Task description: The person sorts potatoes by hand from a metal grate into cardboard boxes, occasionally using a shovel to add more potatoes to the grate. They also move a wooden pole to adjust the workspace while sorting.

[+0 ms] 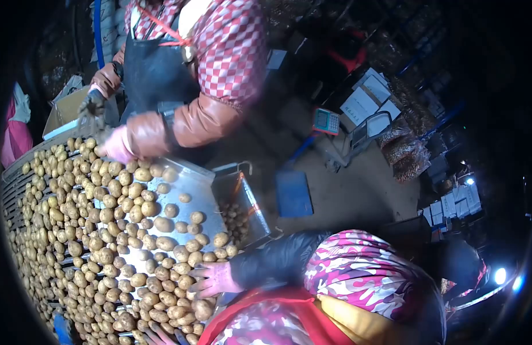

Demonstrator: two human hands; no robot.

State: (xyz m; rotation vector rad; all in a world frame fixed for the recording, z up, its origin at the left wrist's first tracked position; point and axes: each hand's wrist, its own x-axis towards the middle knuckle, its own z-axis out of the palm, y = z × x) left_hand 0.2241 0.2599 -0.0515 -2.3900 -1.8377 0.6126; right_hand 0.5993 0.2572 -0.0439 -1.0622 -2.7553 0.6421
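Note:
Many potatoes [113, 253] cover a slatted sorting table and spill onto a bare metal chute [191, 187]. At the near edge of the chute, my right hand [213, 279] lies with fingers spread against several potatoes, holding none that I can see. My left hand [159, 335] shows only in part at the bottom edge, its fingers apart beside potatoes. A black sleeve cover [271, 261] reaches to my right wrist. Across the table, a co-worker's hand [119, 146] touches potatoes, while that person's other gloved hand [93, 103] is by the table's far edge.
Below the chute is a bin [236, 221] with potatoes inside. A blue platform scale [294, 194] with a display [326, 121] stands on the floor. White cartons [366, 100] and a filled clear bag [407, 155] sit behind it. An open cardboard box [64, 115] stands beside the co-worker.

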